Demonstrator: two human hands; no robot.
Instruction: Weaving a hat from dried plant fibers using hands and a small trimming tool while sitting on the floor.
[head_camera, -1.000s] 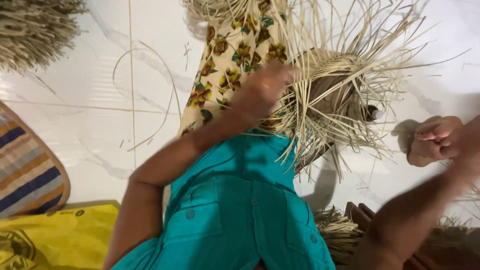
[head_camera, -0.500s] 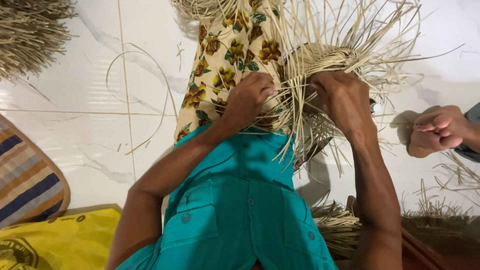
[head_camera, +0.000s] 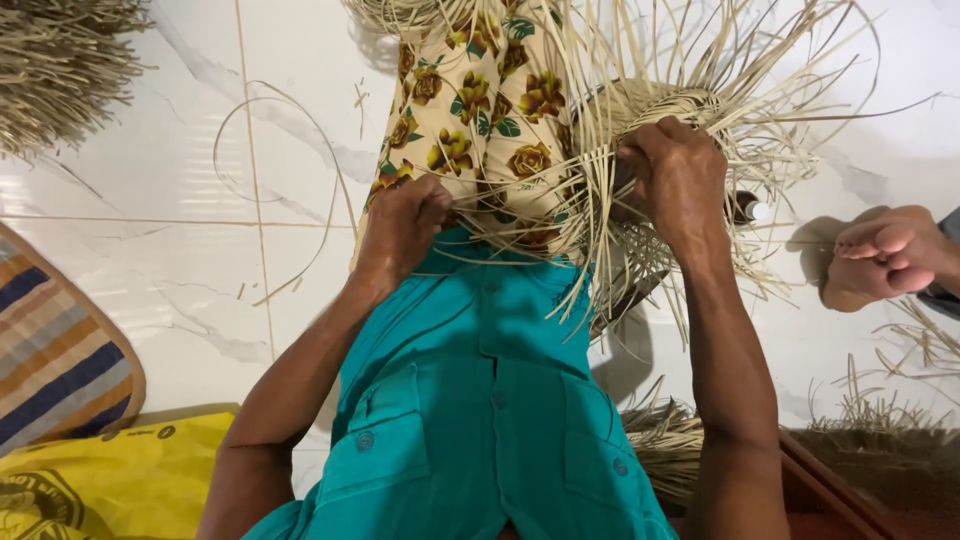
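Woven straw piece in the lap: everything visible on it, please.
The woven straw piece is a half-made, rounded form of pale tan strips, tightly plaited at its core, with many long loose strands fanning out in all directions. It looks dry, thin and flexible. It rests against the floral fabric over the person's lap, above a white tiled floor. The right hand grips its woven core from above; the left hand pinches several strands that stretch sideways from it. Its underside is hidden.
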